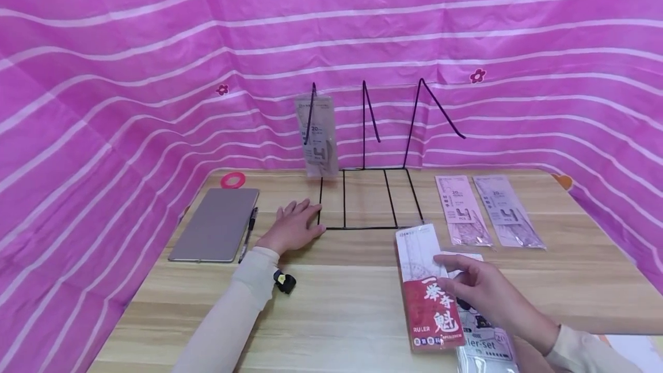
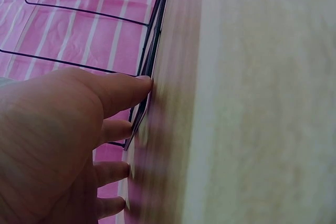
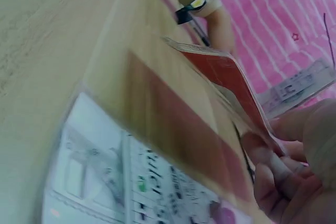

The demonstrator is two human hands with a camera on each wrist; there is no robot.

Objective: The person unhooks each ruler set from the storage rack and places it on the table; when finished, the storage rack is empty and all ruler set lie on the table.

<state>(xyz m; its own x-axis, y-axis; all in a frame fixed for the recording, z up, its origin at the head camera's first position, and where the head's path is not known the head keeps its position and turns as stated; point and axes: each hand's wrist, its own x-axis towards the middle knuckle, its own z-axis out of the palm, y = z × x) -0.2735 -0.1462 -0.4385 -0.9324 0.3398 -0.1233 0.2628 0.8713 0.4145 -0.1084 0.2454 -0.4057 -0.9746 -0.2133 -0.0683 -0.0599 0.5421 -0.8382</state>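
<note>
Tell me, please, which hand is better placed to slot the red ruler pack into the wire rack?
Probably the right hand: it already pinches the red ruler pack, while the left hand rests flat by the wire rack.

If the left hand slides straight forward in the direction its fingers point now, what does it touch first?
The left hand lies flat on the table, fingers pointing at the black wire rack. Its fingertips already look to be at the rack's base wire, so it would probably meet that wire first; whether they touch is unclear.

Left hand (image 2: 58,145) lies flat, straight fingertips (image 2: 139,83) touching the black wire rack's base (image 2: 149,61) on the wooden table (image 2: 252,103).
</note>
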